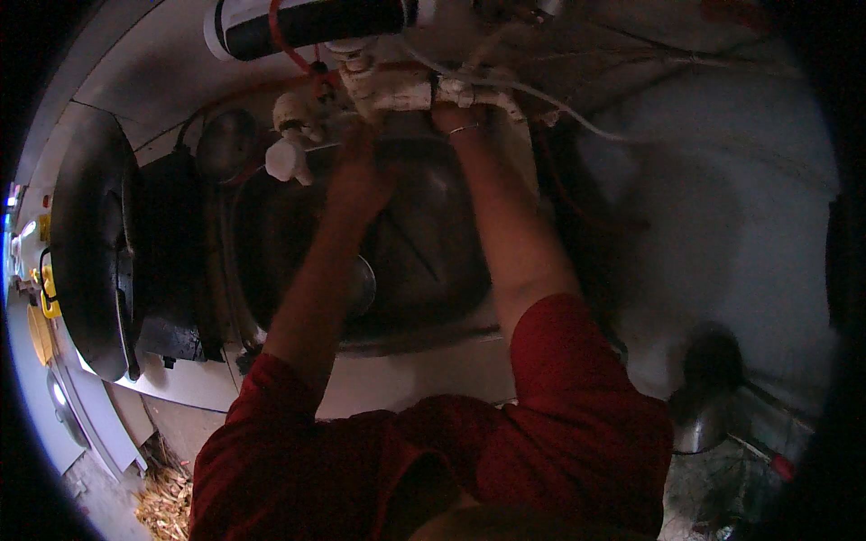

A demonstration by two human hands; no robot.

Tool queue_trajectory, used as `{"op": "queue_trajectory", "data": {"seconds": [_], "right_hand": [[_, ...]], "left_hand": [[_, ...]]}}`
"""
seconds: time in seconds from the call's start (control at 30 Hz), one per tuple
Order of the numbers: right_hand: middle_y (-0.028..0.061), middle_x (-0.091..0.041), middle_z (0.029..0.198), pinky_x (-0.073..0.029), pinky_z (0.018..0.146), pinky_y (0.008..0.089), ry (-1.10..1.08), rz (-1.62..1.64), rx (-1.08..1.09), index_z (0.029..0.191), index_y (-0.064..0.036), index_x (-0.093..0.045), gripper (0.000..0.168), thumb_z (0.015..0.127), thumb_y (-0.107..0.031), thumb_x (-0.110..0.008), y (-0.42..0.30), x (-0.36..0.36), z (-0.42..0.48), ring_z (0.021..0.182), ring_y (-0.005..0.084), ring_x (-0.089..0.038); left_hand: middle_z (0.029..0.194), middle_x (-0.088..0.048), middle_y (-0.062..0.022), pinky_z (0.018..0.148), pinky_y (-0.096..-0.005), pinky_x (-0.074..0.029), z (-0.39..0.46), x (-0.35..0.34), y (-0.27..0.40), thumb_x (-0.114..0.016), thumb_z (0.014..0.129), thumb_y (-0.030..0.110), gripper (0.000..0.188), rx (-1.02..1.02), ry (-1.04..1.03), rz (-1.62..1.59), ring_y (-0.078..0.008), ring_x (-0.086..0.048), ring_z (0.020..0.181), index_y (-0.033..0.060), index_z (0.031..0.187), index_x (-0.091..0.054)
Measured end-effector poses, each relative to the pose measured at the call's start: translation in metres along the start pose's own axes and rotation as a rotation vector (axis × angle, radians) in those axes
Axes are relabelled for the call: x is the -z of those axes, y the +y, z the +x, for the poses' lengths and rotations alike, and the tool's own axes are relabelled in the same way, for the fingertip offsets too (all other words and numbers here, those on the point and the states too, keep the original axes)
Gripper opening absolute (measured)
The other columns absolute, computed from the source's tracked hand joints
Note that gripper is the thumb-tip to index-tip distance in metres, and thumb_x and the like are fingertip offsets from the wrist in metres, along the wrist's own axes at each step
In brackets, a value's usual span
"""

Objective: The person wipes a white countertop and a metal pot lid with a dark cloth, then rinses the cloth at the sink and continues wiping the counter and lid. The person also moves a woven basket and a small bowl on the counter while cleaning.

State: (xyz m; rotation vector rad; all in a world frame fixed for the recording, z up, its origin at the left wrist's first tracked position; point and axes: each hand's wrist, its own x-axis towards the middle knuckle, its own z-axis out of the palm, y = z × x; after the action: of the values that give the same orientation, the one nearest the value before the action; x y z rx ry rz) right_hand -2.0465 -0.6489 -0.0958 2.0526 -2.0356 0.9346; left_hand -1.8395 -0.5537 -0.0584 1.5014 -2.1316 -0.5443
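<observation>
A dark metal sink basin [433, 203] lies before me in dim light. My left hand [358, 182] reaches over it, its blurred fingertips close to the white plastic pipe fittings [406, 95] at the back. Whether it touches them I cannot tell. My right hand [457, 120], with a thin bracelet at the wrist, reaches to the back right of the basin. Its fingers are hidden behind and below the pipe. A white valve [287, 160] sits left of my left hand. Part of a round bowl or strainer [362, 287] shows in the basin beside my left forearm.
A black-and-white cylinder [311, 27] hangs above the pipes, crossed by a red hose [281, 34]. A pale tube [528, 86] runs rightward. Left of the sink stand a large dark wok [95, 250] and a small round pan [226, 142]. Wood chips [166, 504] lie on the floor.
</observation>
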Motion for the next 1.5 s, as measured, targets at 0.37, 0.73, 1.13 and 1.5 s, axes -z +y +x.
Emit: {"op": "queue_trajectory", "data": {"seconds": [0.37, 0.73, 1.13, 1.5], "right_hand": [[0.0163, -0.065, 0.114, -0.052, 0.085, 0.0462, -0.3, 0.032, 0.368, 0.112, -0.007, -0.064, 0.036, 0.089, -0.032, -0.053, 0.005, -0.079, 0.039, 0.103, 0.0343, -0.062], [0.0168, -0.066, 0.11, -0.053, 0.082, 0.0463, -0.235, 0.1, 0.184, 0.108, -0.007, -0.065, 0.031, 0.088, -0.027, -0.054, 0.004, -0.035, 0.027, 0.099, 0.0342, -0.064], [0.0154, -0.067, 0.1, -0.051, 0.079, 0.0473, -0.475, -0.293, -0.259, 0.098, -0.008, -0.068, 0.018, 0.084, -0.013, -0.058, 0.016, 0.056, -0.033, 0.09, 0.0343, -0.064], [0.0155, -0.066, 0.095, -0.047, 0.082, 0.0482, -0.29, 0.257, -0.061, 0.096, -0.008, -0.066, 0.016, 0.088, -0.019, -0.058, -0.025, 0.033, -0.164, 0.085, 0.0388, -0.06]], "left_hand": [[0.141, -0.047, -0.0202, 0.108, -0.0434, -0.04, 0.006, 0.008, 0.003, -0.068, 0.083, 0.029, 0.065, -0.02, -0.081, -0.201, -0.0363, -0.044, 0.132, 0.0079, 0.14, -0.044], [0.151, -0.03, -0.0237, 0.108, -0.0454, -0.039, 0.003, 0.006, 0.024, -0.067, 0.085, 0.03, 0.07, 0.041, -0.108, -0.021, -0.0395, -0.037, 0.136, 0.0109, 0.145, -0.038], [0.15, -0.033, -0.0236, 0.099, -0.0482, -0.047, -0.005, 0.015, 0.046, -0.061, 0.09, 0.039, 0.067, 0.098, -0.237, 0.053, -0.0427, -0.046, 0.128, 0.0074, 0.144, -0.038], [0.145, -0.039, -0.0256, 0.108, -0.0437, -0.039, -0.072, -0.005, 0.017, -0.071, 0.078, 0.031, 0.075, -0.012, -0.425, -0.208, -0.0388, -0.044, 0.131, 0.0056, 0.142, -0.041]]}}
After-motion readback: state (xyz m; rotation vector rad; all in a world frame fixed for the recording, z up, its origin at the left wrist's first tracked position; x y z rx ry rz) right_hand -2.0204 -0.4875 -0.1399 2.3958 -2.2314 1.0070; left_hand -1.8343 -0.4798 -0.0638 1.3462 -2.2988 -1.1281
